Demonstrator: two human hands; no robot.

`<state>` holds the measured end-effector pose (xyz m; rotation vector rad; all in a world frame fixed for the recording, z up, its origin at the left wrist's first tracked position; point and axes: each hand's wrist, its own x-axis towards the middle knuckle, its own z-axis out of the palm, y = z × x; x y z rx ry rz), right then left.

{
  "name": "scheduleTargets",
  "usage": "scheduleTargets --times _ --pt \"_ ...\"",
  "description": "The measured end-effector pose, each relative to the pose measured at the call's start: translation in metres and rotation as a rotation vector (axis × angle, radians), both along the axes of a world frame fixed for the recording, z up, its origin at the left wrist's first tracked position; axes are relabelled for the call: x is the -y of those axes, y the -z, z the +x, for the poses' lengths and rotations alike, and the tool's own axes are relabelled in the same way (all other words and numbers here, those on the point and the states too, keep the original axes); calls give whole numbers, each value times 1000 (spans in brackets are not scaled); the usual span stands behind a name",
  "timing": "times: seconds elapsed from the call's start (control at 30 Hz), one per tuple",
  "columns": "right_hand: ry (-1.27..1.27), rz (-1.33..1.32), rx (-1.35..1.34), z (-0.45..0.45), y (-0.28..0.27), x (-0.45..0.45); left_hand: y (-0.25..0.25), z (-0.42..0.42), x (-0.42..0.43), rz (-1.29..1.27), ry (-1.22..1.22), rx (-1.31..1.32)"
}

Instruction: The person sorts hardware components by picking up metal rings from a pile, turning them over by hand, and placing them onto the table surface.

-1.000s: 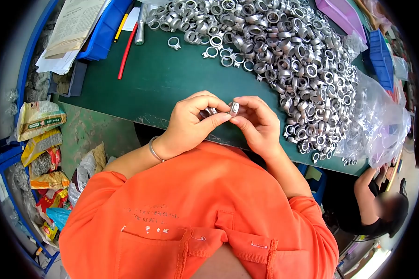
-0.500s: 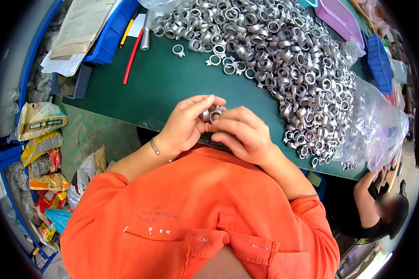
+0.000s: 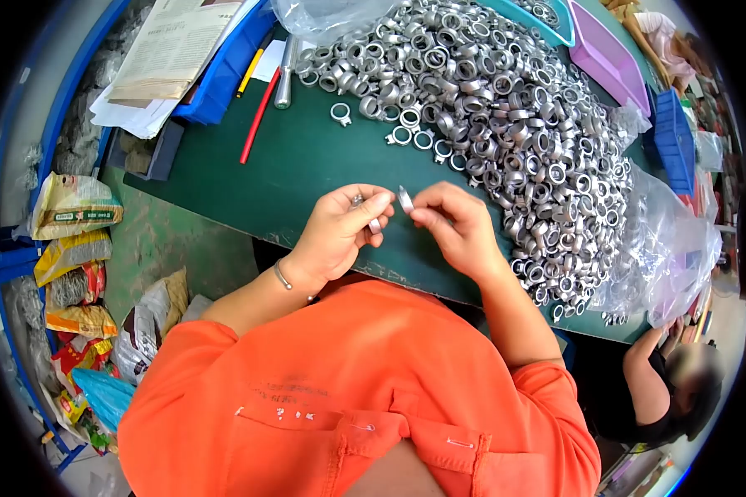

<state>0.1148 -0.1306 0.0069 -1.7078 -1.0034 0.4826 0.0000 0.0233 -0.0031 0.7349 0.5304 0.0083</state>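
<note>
Right hand (image 3: 462, 225): ring (image 3: 405, 200) pinched between thumb and fingers, grip closed. Left hand (image 3: 331, 232): grip curled closed, at least one metal part (image 3: 375, 225) held. Both held above tabletop (image 3: 307, 166); ring pile (image 3: 539, 141) heaped beyond at right, red stick (image 3: 260, 116) laid at left.

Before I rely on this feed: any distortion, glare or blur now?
All in the head view: strong wide-angle distortion, black corners; glare on the clear bag; co-worker's head blurred; ring in the right hand bright, but too small for fine detail.
</note>
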Motion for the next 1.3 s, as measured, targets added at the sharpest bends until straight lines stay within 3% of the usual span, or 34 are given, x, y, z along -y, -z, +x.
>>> scheduleTargets --times 0.23,0.37,0.43,0.87,1.07,1.13,1.17,1.23,1.3 --pt "34 127 235 -16 2 16 -11 3 11 131 213 84" --pt "72 233 -30 -25 15 20 -9 1 14 125 232 72" --pt "118 424 -400 -31 18 20 -4 0 14 -73 261 71" --pt "174 469 -284 -32 23 25 -7 1 19 -52 266 44" --pt "176 493 -439 -37 24 25 -13 0 22 207 248 24" --pt "186 517 -525 -38 24 25 -9 -1 21 589 263 67" --pt "162 539 -558 -37 23 25 -7 -1 21 590 270 68" --pt "145 560 -591 -37 21 26 -2 1 23 890 129 317" --pt "114 589 -636 -36 21 26 -3 1 22 880 145 326"
